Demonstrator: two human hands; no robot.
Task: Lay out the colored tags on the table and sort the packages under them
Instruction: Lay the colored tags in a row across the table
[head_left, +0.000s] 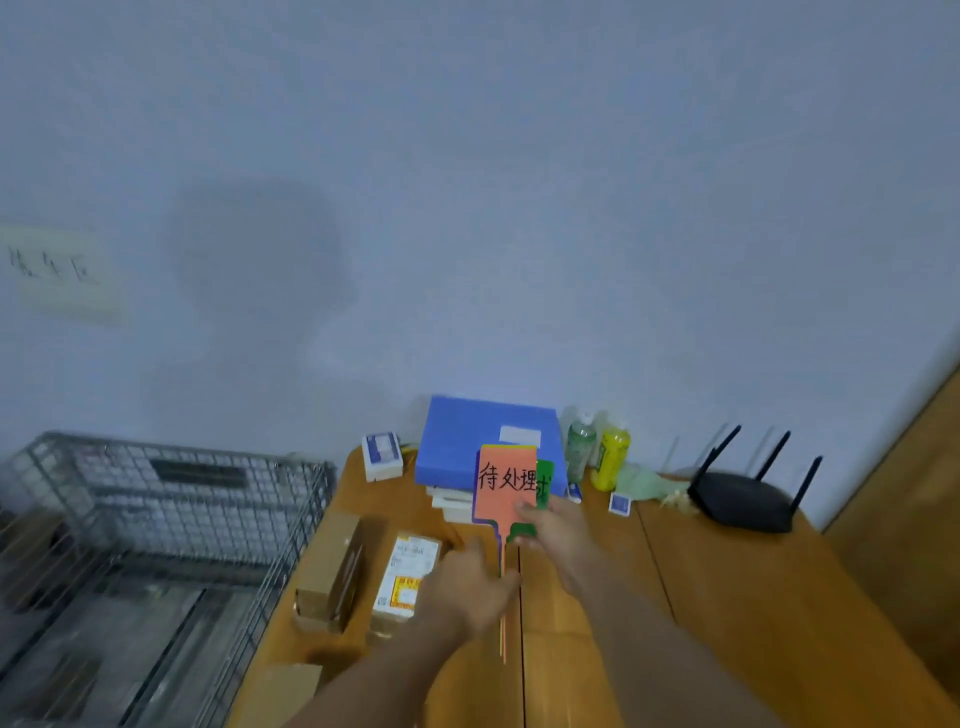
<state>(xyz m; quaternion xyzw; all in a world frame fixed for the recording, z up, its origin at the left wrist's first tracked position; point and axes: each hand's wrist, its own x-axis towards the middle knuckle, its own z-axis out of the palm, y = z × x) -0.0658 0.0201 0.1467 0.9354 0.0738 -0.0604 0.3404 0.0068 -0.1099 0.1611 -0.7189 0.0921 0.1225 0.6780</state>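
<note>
Head view: wide-angle, looking forward and down over a wooden table (727, 597) set against a pale wall; slightly blurred.
Tags: a fan of coloured tags on thin sticks, held upright above the table. Orange tag (506, 483) in front with black handwriting; green tag (544, 486) peeks out on its right; a purple edge shows along the left side.
Long axis: sticks (503, 613) run near vertical in the picture, from the cards down toward the near table edge.
Left hand (475, 582): closed around the sticks low down, below the cards; fingers wrapped, forearm coming in from the lower left.
Right hand (553, 525): at the lower right corner of the orange card, thumb and fingers pinched on the card edge where the green tag sits behind. Which tag it actually pinches cannot be told.
Key relation: cards lie above and just right of the left grip; the right hand is the nearer one to the cards, so it is likely the one to peel a tag off sideways while the left holds the bundle.
Packages: brown carton (332, 569) and a labelled parcel (405, 582) lie flat on the table left of the hands, side by side, near each other.
Clutter: blue folder (483, 436), two bottles (597, 454) and a router (743, 499) along the wall.
Progress (judgement): early; no tag lies on the table yet.
</note>
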